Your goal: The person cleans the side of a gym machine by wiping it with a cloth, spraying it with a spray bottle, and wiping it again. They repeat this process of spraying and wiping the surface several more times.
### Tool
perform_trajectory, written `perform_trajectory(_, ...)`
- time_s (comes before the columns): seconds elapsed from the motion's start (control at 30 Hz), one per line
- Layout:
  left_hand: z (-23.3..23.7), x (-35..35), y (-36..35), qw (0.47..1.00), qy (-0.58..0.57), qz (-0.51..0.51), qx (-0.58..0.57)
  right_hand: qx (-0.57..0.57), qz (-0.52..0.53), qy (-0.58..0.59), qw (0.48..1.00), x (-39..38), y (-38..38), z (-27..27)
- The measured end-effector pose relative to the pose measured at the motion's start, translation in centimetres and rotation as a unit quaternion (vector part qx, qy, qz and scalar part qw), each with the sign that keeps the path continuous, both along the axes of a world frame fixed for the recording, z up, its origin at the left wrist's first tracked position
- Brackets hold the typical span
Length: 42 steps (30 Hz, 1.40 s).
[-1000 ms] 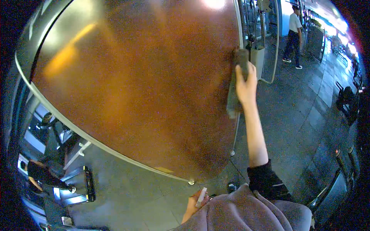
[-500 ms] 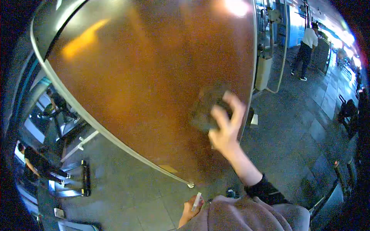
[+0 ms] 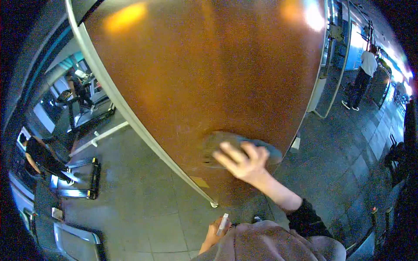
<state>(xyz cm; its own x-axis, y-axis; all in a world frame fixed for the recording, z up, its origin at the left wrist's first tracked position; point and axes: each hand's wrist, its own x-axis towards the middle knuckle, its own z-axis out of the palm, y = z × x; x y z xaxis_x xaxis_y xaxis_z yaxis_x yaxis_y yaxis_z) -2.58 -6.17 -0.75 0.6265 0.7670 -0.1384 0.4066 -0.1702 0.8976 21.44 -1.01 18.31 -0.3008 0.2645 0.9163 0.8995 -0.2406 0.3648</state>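
While my right hand (image 3: 248, 167) is lying open, fingers spread, over the grey cloth (image 3: 273, 153), low on the brown board (image 3: 196, 74), even palm pressure is seeming best, with care at the nearby edge. My left hand (image 3: 211, 236) is gripping a small pale object (image 3: 222, 224). Light is glaring off the board; beyond, a person in a white top (image 3: 368, 64) is standing on the tiled floor (image 3: 161, 226).

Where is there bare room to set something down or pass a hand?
Bare floor shows between the brown board's left rim and the treadmills, and right of the board. A hand could probably pass over the board above the dark pad. It is crowded around the right hand and among the treadmills.
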Motion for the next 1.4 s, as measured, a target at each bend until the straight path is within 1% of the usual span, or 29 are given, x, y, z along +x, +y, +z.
perform_trajectory(0.07, -0.4, -1.0, 0.0, 0.999, -0.026, -0.011, -0.022, 0.068, 0.025, 0.054, 0.996, 2.4, -1.5, 1.3)
perform_trajectory(0.13, -1.0, -1.6, 0.2, 1.0, -0.005, -0.022, -0.001, 0.102, -0.004, 0.111, 0.989, 3.4, -2.1, 5.4)
perform_trajectory(0.2, -1.8, -1.9, 0.9, 0.999, 0.017, -0.034, 0.026, 0.137, 0.019, 0.135, 0.981, 3.3, -1.2, 10.3)
perform_trajectory(0.27, -2.5, -2.2, 1.4, 0.996, -0.022, -0.04, 0.074, 0.103, 0.072, 0.113, 0.986, 2.2, 0.5, 13.3)
perform_trajectory(0.3, -2.5, -2.4, 1.6, 0.996, -0.02, -0.038, 0.076, 0.063, 0.065, 0.1, 0.991, 0.7, 0.7, 13.9)
perform_trajectory(0.37, -2.4, -2.4, 1.9, 0.992, -0.041, -0.047, 0.107, -0.014, 0.062, 0.055, 0.996, -1.5, 1.6, 13.2)
perform_trajectory(0.47, -3.1, -1.8, 2.0, 0.995, -0.054, -0.029, 0.084, -0.104, 0.077, -0.015, 0.991, -2.7, 2.2, 7.5)
perform_trajectory(0.53, -2.4, -1.6, 2.0, 0.993, -0.069, -0.036, 0.084, -0.088, 0.047, -0.062, 0.993, -1.0, 0.7, 4.2)
perform_trajectory(0.57, -2.1, -1.5, 2.2, 0.992, -0.086, -0.04, 0.084, -0.066, 0.033, -0.048, 0.996, 0.5, -0.2, 2.9)
perform_trajectory(0.63, -0.6, -1.4, 2.1, 0.993, -0.074, -0.028, 0.086, -0.018, 0.018, -0.004, 1.0, 4.2, -2.0, 1.3)
perform_trajectory(0.67, -0.1, -1.1, 2.0, 0.994, -0.065, -0.018, 0.088, 0.01, 0.015, 0.024, 1.0, 5.6, -2.3, 1.2)
perform_trajectory(0.7, 0.1, -1.1, 1.7, 0.994, -0.066, -0.013, 0.085, 0.028, 0.013, 0.049, 0.998, 5.7, -2.4, 2.5)
perform_trajectory(0.77, 0.7, -1.3, 1.5, 0.993, -0.113, 0.005, 0.035, 0.067, 0.015, 0.098, 0.993, 5.4, -3.1, 7.0)
perform_trajectory(0.8, 1.4, -1.0, 1.7, 0.993, -0.113, 0.008, 0.037, 0.09, 0.021, 0.119, 0.989, 5.2, -2.9, 9.1)
perform_trajectory(0.83, 2.9, -0.7, 1.7, 0.989, -0.141, 0.049, -0.008, 0.09, 0.025, 0.12, 0.988, 5.4, -2.3, 10.3)
perform_trajectory(0.87, 4.6, -0.4, 1.8, 0.98, -0.168, 0.09, -0.054, 0.143, 0.058, 0.133, 0.979, 5.4, -1.7, 11.2)
perform_trajectory(0.9, 7.1, -0.1, 2.1, 0.977, -0.177, 0.109, -0.051, 0.194, 0.09, 0.146, 0.966, 5.4, -1.4, 11.5)
perform_trajectory(0.93, 10.1, 0.4, 2.6, 0.973, -0.186, 0.127, -0.05, 0.192, 0.092, 0.149, 0.966, 5.4, -1.3, 11.2)
perform_trajectory(0.97, 13.3, 1.4, 2.9, 0.963, -0.225, 0.138, -0.059, 0.197, 0.109, 0.13, 0.966, 6.0, -1.2, 10.6)
perform_trajectory(1.0, 15.2, 2.0, 3.6, 0.962, -0.24, 0.128, 0.021, 0.199, 0.125, 0.112, 0.966, 6.4, -1.1, 9.9)
perform_trajectory(1.03, 16.8, 2.3, 4.2, 0.96, -0.251, 0.125, -0.024, 0.191, 0.11, 0.107, 0.97, 6.6, -1.1, 9.4)
perform_trajectory(1.07, 18.7, 3.6, 4.5, 0.94, -0.311, 0.142, 0.01, 0.186, 0.114, 0.107, 0.97, 6.9, -1.2, 9.0)
perform_trajectory(1.13, 21.1, 6.0, 5.8, 0.92, -0.355, 0.143, 0.08, 0.201, 0.151, 0.119, 0.96, 8.0, -1.3, 8.0)
perform_trajectory(1.17, 23.0, 7.2, 5.8, 0.919, -0.351, 0.147, 0.1, 0.226, 0.148, 0.162, 0.949, 9.0, -1.5, 6.5)
perform_trajectory(1.2, 24.6, 8.2, 5.9, 0.919, -0.345, 0.15, 0.121, 0.262, 0.172, 0.226, 0.922, 9.1, -1.4, 5.3)
perform_trajectory(1.23, 25.1, 9.2, 6.1, 0.917, -0.348, 0.154, 0.121, 0.296, 0.192, 0.291, 0.889, 9.2, -1.7, 4.3)
perform_trajectory(1.3, 25.1, 10.4, 7.5, 0.911, -0.354, 0.161, 0.136, 0.304, 0.176, 0.289, 0.891, 9.5, -1.4, 2.5)
perform_trajectory(1.37, 25.3, 11.1, 8.3, 0.913, -0.351, 0.154, 0.142, 0.317, 0.157, 0.285, 0.891, 10.1, -1.1, 1.9)
perform_trajectory(1.4, 25.3, 11.3, 8.5, 0.917, -0.339, 0.15, 0.147, 0.319, 0.195, 0.306, 0.876, 9.7, -0.8, 1.9)
